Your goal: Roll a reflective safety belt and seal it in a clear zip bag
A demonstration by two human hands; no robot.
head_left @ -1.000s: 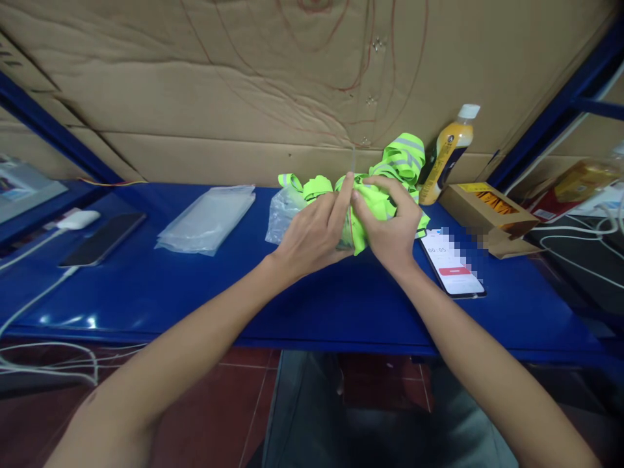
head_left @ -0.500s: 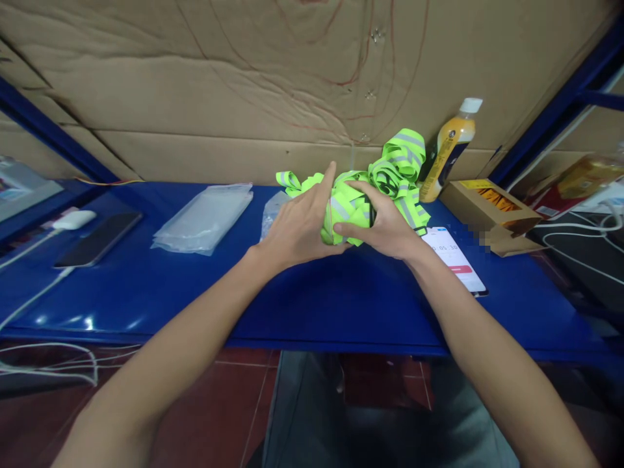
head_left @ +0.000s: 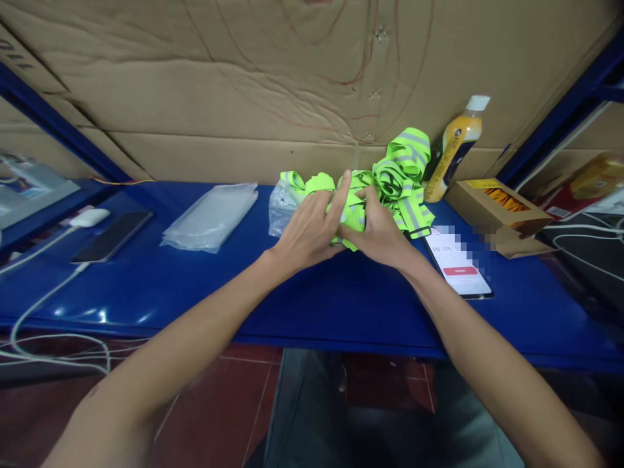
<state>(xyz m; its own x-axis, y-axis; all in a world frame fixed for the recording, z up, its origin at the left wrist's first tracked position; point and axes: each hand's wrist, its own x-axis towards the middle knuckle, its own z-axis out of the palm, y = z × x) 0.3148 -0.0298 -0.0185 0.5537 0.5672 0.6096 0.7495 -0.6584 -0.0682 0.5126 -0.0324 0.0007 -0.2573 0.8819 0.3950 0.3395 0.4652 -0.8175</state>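
Head view: my left hand (head_left: 312,229), index lifted, and curled right hand (head_left: 383,233) clasp neon strap (head_left: 355,217) between their fingers; I should squeeze evenly.

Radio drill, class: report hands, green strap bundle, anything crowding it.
Left hand and right hand around green strap bundle. Loose green straps heaped close behind, rightward. Lit phone right of both hands.

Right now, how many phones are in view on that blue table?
2. One dark phone lies at the left end of the blue table; one lit phone lies right of the green straps. Others could be hidden.
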